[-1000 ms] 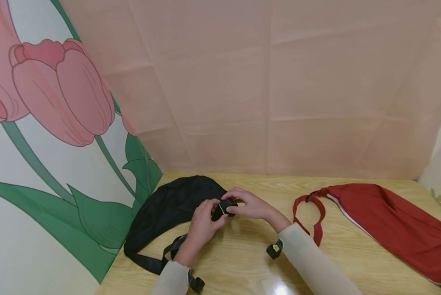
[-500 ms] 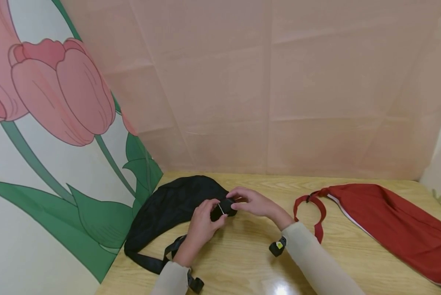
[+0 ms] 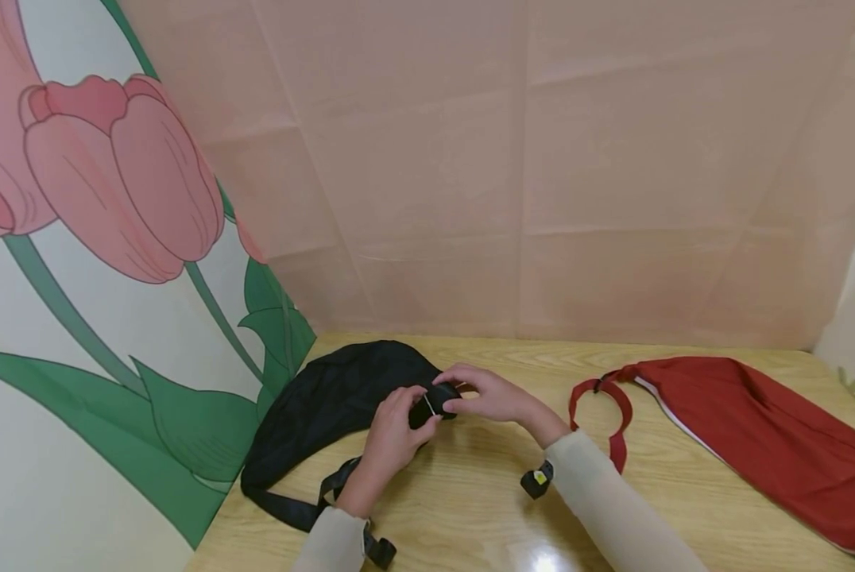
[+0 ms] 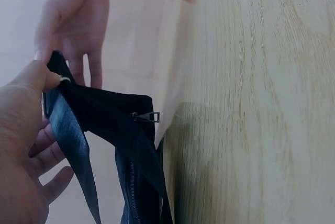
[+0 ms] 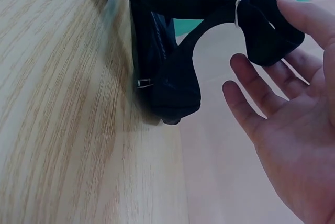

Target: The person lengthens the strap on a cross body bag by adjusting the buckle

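A black waist bag (image 3: pixel 342 389) lies curved on the table, its webbing strap (image 3: pixel 443 400) raised at the right end. My left hand (image 3: pixel 392 433) pinches the strap between thumb and fingers, right at a thin pale strap slider (image 5: pixel 238 12). On the other side my right hand (image 3: pixel 495 397) holds a folded loop of the same strap, thumb on top and fingertips below in the right wrist view. The bag's zipper pull (image 4: pixel 146 116) hangs near its end. More strap (image 3: pixel 288 508) trails on the table behind the left wrist.
To the right lies a red waist bag (image 3: pixel 749 421) with a white-edged zipper and a looped red strap (image 3: pixel 624 413). Small black cameras (image 3: pixel 535 481) sit on both wrists. A pinkish wall sheet (image 3: pixel 413 183) rises behind the wooden table (image 3: pixel 470 508); a tulip-printed panel (image 3: pixel 127 318) stands at left.
The right hand shifted slightly right, its thumb coming off the strap loop half a second ago; the thumb is now back against it. The left hand and both bags stay put.
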A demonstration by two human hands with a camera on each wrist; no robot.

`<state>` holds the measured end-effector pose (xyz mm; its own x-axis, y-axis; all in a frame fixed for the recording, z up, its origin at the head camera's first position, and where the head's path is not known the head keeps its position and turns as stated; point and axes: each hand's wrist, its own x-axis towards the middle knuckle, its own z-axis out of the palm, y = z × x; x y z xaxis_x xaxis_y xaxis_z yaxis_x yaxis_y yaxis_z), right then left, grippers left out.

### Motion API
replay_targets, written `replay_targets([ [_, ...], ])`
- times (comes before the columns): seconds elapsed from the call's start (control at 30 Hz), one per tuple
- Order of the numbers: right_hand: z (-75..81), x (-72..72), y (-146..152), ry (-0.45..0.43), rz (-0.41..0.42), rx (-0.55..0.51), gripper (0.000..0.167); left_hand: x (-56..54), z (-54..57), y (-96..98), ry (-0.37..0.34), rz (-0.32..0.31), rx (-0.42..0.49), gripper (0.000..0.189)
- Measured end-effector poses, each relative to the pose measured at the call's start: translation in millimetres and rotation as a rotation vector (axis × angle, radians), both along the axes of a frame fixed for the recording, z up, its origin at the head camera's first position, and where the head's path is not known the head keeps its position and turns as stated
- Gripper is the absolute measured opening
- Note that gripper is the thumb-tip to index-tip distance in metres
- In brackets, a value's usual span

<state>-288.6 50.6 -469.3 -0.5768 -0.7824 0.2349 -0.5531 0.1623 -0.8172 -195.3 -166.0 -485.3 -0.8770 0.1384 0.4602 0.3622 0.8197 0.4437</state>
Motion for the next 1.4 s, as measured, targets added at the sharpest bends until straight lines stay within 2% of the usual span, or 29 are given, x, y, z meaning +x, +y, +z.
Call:
replay_targets([
  [0.13,6.2,3.9,1.2,-0.012,-0.026,-0.011,0.039,0.6,0.3,-0.3,-0.010,0.003,0.003,0.041],
  [0.37,2.0,-2.6,7.2,-0.063,-0.051,-0.054,0.038,2.2,1.4,-1.0,-0.020,0.007,0.011,0.040],
  [0.73,3.4,1.7,1.8,0.004,-0.026,-0.003,0.045,2.2,0.0,0.2,-0.017,-0.004,-0.004,0.041],
  [1.13,5.2,-2.3,10.2,-0.019,-0.099,-0.025,0.036,4.0,3.9,-0.3,-0.036,-0.003,0.014,0.041],
  [1.4,4.7,-2.5,10.1,-0.009,-0.078,-0.002,0.048,5.8,6.3,0.6,-0.063,0.000,0.024,0.043],
])
